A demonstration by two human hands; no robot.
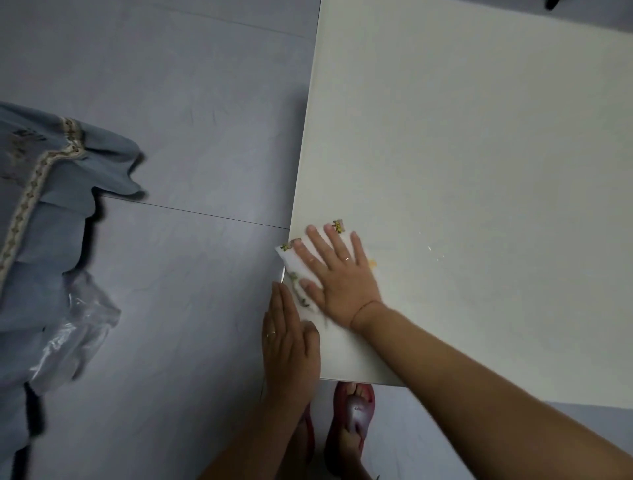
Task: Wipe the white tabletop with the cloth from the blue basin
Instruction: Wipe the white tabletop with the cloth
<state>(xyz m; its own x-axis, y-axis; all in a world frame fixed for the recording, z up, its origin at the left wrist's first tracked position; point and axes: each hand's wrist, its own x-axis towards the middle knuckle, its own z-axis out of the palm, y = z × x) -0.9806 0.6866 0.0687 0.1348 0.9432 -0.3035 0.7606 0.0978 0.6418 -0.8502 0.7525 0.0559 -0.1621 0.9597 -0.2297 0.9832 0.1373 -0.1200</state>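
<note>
The white tabletop (479,154) fills the right side of the view. A white cloth with small yellow-green prints (291,262) lies at the table's near left corner, partly overhanging the edge. My right hand (337,274) presses flat on the cloth with fingers spread. My left hand (289,342) is held flat against the table's left edge just below the cloth, fingers together, cupped beside the edge. An orange-yellow smear (372,263) shows on the table right of my right hand, with pale crumbs (433,250) further right. The blue basin is out of view.
Grey tiled floor (188,120) lies left of the table. Blue draped fabric with patterned trim (44,192) and a clear plastic bag (75,329) sit at the left. My feet in red sandals (352,414) stand below the table's near edge. A dark object (551,3) peeks in at the top.
</note>
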